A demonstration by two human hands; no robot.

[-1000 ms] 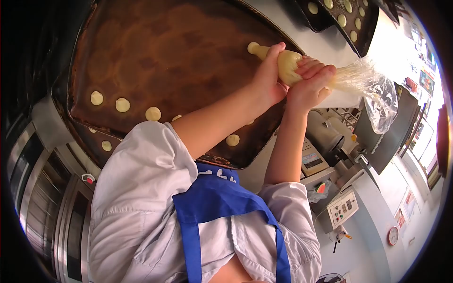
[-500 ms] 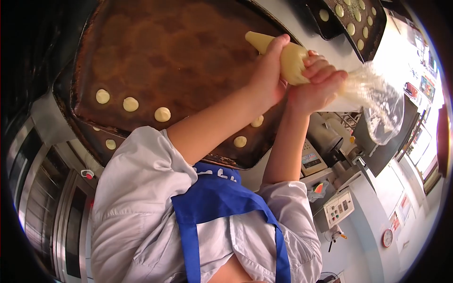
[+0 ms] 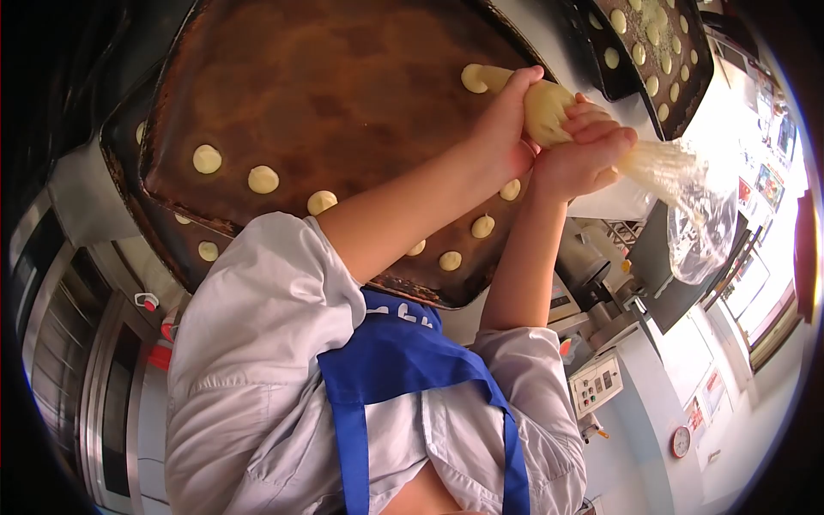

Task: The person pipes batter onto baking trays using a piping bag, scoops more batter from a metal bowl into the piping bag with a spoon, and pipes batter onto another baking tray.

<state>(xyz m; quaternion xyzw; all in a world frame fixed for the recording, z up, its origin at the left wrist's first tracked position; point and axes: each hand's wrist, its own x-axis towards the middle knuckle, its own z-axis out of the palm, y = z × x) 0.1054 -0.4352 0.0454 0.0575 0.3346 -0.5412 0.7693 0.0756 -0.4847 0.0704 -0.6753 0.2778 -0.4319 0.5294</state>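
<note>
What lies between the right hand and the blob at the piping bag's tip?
The left hand, gripping the filled front of the piping bag, lies there in the head view.

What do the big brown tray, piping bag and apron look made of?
Tray: probably metal, dull brown, judging by its dark, scorched-looking rim. Piping bag: apparently thin clear plastic, glossy and crinkled at its loose end. Apron: likely smooth blue cloth, draping in soft folds.
</note>
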